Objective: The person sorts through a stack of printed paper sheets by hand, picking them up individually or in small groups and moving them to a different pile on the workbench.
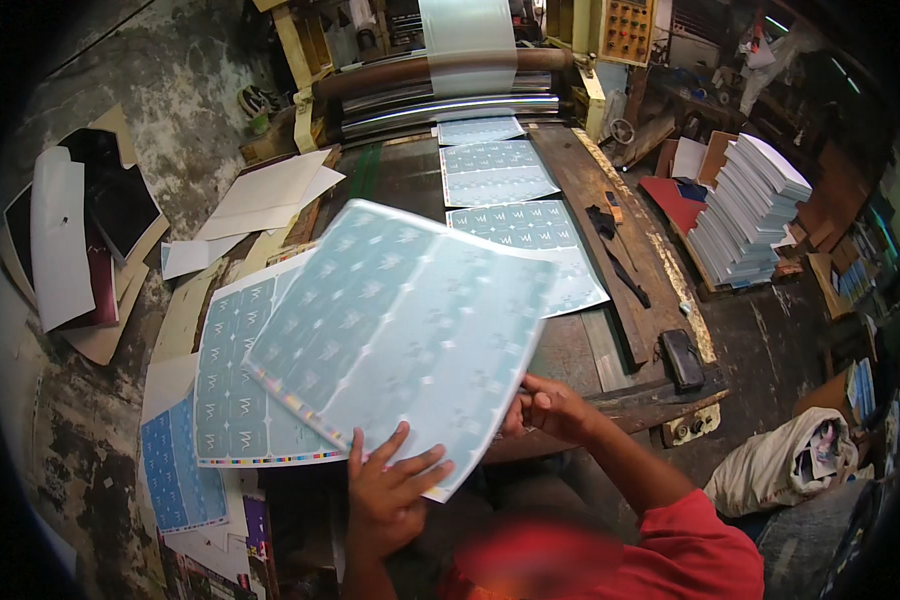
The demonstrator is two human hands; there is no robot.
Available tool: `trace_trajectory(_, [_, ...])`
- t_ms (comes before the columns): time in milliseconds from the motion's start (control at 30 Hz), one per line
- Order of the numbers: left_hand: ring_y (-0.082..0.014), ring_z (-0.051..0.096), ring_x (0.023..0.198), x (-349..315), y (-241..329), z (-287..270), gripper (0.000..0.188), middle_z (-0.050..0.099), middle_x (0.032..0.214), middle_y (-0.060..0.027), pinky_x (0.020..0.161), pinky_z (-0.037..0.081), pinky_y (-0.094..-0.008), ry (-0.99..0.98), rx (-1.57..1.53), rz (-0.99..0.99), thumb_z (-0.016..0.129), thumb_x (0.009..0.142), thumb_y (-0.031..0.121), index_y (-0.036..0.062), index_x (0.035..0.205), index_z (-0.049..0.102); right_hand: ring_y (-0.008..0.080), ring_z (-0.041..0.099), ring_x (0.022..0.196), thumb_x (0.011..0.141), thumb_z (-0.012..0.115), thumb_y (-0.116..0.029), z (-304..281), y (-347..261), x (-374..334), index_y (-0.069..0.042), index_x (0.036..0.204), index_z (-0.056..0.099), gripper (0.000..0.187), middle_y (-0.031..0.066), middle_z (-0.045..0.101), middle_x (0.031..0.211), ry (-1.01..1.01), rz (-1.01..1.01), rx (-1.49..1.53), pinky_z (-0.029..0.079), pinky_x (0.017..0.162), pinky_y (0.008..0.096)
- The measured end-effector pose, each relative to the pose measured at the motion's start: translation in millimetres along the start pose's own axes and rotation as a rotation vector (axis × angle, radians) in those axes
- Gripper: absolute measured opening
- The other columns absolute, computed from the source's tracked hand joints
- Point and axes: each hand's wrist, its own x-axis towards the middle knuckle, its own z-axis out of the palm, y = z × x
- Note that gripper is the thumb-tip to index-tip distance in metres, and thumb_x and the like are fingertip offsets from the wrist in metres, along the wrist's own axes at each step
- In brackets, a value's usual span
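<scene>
A large printed sheet point(400, 330), pale blue-green with a colour strip along one edge, hangs tilted in front of me. My right hand point(555, 410) pinches its right edge near the lower corner. Against its lower edge my left hand point(395, 488) rests with fingers spread over the surface. Beneath it, to the left, lies another printed sheet point(235, 375), partly covered. More printed sheets point(500, 170) lie in a row on the machine bed, running up to metal rollers point(450, 107). Clear film point(467, 40) hangs down onto these rollers.
Blue printed sheets point(182, 462) lie at the lower left, and pale boards point(265, 195) beyond them. A tall paper stack point(750, 215) stands at right. A dark pouch point(681, 360) sits on the table's right edge, below a cutter knife point(614, 207). A white sack point(785, 465) lies lower right.
</scene>
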Motion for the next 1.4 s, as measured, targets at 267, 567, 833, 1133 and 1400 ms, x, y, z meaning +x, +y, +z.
trace_trajectory(267, [-0.0407,0.033,0.142,2,-10,-3,0.051,0.048,0.148,-0.0106,0.116,0.016,-0.0627,0.144,0.222,-0.239,0.074,0.083,0.031,0.0129,0.130,0.062,0.0169,0.061,0.067,0.094,0.063,-0.027,-12,47,-37,-0.003,0.108,0.056,0.029,0.0084,0.064,0.081,0.495,0.172,0.220,0.053,0.070,0.0355])
trace_trajectory(567, [-0.0316,0.056,0.125,-3,-34,4,0.024,0.070,0.118,-0.0086,0.108,0.033,-0.0465,0.339,0.016,-0.408,0.065,0.094,0.026,0.0053,0.104,0.073,0.0225,0.063,0.075,0.101,0.049,-0.036,-43,123,-95,0.000,0.124,0.047,0.043,0.0197,0.068,0.098,0.676,0.322,0.334,0.052,0.086,0.0476])
trace_trajectory(833, [-0.0289,0.061,0.106,9,-30,25,0.020,0.071,0.109,-0.0112,0.099,0.037,-0.0427,0.602,-0.118,-0.611,0.060,0.096,0.019,0.0049,0.104,0.071,0.0258,0.065,0.080,0.105,0.036,-0.040,-53,98,-59,0.003,0.125,0.046,0.049,0.0224,0.067,0.106,0.662,0.225,0.334,0.052,0.088,0.0482])
trace_trajectory(1133, [-0.0301,0.058,0.119,1,-33,21,0.024,0.071,0.109,-0.0093,0.104,0.035,-0.0439,0.458,0.129,-0.446,0.061,0.097,0.025,0.0057,0.106,0.070,0.0235,0.064,0.087,0.103,0.040,-0.046,-67,84,-5,0.003,0.110,0.058,0.053,0.0164,0.067,0.106,0.725,0.014,0.302,0.052,0.085,0.0417])
trace_trajectory(1400, [-0.0274,0.062,0.109,0,-35,16,0.027,0.071,0.108,-0.0098,0.102,0.039,-0.0411,0.569,-0.149,-0.558,0.057,0.100,0.026,0.0034,0.105,0.071,0.0254,0.062,0.094,0.100,0.050,-0.040,-74,96,17,-0.019,0.151,0.015,0.065,0.0140,0.062,0.119,0.816,-0.134,0.303,0.054,0.082,0.0442])
